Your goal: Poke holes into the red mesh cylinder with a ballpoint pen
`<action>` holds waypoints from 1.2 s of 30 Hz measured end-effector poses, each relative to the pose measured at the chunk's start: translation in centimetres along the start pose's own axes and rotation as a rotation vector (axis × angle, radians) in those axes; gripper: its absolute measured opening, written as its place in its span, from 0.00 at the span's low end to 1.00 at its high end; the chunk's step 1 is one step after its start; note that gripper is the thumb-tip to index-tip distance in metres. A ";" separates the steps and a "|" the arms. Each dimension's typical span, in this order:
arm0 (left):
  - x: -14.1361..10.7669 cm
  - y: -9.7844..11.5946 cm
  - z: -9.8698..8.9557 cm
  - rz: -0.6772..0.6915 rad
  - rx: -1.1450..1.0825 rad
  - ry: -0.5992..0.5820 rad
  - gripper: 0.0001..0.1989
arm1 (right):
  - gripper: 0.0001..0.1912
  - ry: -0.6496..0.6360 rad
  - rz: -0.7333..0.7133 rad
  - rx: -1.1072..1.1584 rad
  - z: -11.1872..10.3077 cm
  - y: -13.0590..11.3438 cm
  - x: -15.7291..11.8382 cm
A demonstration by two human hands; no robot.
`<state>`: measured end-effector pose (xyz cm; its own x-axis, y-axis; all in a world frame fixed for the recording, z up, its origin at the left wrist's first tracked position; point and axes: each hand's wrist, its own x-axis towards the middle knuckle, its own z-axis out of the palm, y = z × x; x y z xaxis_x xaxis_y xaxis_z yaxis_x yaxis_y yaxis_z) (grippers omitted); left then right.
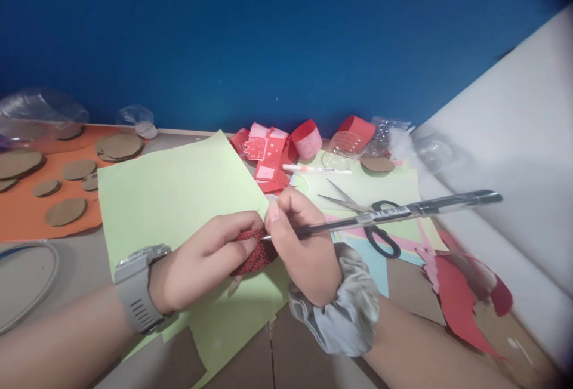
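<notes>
My left hand (219, 252), with a grey watch on the wrist, has its fingers closed on a dark red patterned piece (254, 258) above light green paper (174, 192). The piece is partly hidden by my fingers. Beside it, my right hand (304, 246) is curled round a long black pen (385, 215), which slants up to the right with its tip at the red piece. A grey scrunchie (344, 311) circles my right wrist. Black-handled scissors (380, 240) lie open behind the pen.
Cardboard discs (65, 212) rest on orange paper (22, 219) at the left, near clear plastic pieces (42, 111). Red paper shapes (268, 153) and a white marker (317, 169) lie at the back. Red scraps (461, 305) are at the right, beside a white wall (514, 126).
</notes>
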<state>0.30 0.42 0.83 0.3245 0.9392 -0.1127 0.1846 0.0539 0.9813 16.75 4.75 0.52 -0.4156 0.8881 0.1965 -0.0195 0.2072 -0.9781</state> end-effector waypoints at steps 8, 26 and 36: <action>0.0 -0.1 -0.1 0.010 -0.008 -0.017 0.09 | 0.16 -0.003 -0.015 -0.025 0.0 0.0 0.0; 0.0 0.4 0.0 0.044 -0.025 -0.052 0.10 | 0.17 0.039 0.036 0.064 0.2 0.0 0.3; -0.1 0.2 -0.1 0.031 0.008 -0.046 0.07 | 0.17 0.024 0.015 0.050 0.2 0.2 0.2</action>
<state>0.19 0.42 1.01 0.3725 0.9238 -0.0891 0.1806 0.0220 0.9833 16.47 4.92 0.38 -0.3939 0.9009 0.1825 -0.0592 0.1733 -0.9831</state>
